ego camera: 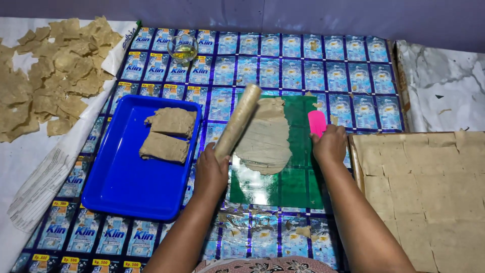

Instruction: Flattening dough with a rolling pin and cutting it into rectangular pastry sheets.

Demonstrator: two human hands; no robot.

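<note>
While the left hand (210,172) wraps a rolling pin (237,123) beside flattened dough (265,136), the right hand (329,144) pinches a pink scraper (317,122).

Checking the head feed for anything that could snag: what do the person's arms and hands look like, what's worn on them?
Both forearms are bare, with no sleeves in view. The left hand and right hand wear no gloves; no rings, watch or bracelets show. A floral-patterned garment shows at the bottom edge.
</note>
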